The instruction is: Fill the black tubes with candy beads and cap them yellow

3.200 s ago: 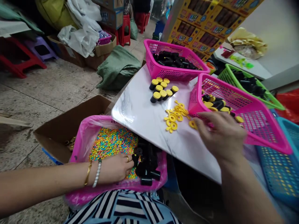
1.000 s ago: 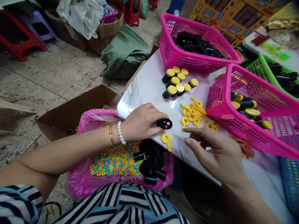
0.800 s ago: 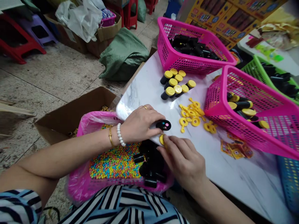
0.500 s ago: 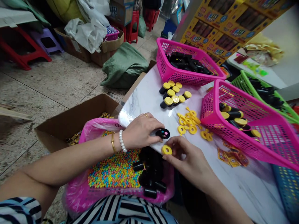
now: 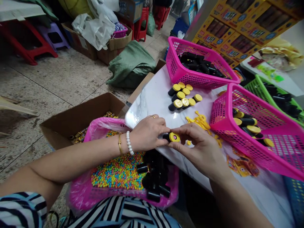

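My left hand (image 5: 148, 133) is closed round a small black tube (image 5: 166, 136) at the near edge of the white marble tabletop (image 5: 154, 95). My right hand (image 5: 201, 148) pinches a yellow ring cap (image 5: 174, 137) against the tube's open end. Behind my right hand lies a heap of loose yellow caps (image 5: 199, 119). Several capped black tubes (image 5: 182, 96) lie further back on the table. On my lap is a pink-lined tray of coloured candy beads (image 5: 114, 172) with uncapped black tubes (image 5: 154, 177) in it.
A pink basket (image 5: 182, 74) of black tubes stands at the back. A second pink basket (image 5: 249, 152) to the right holds capped tubes, with a green basket (image 5: 258, 84) behind it. An open cardboard box (image 5: 78, 117) sits on the floor at the left. Orange wrappers (image 5: 242, 164) lie on the table.
My left hand lifted a filled black tube from the tray to the table edge. My right hand picked a yellow cap off the table and brought it onto the tube's end.
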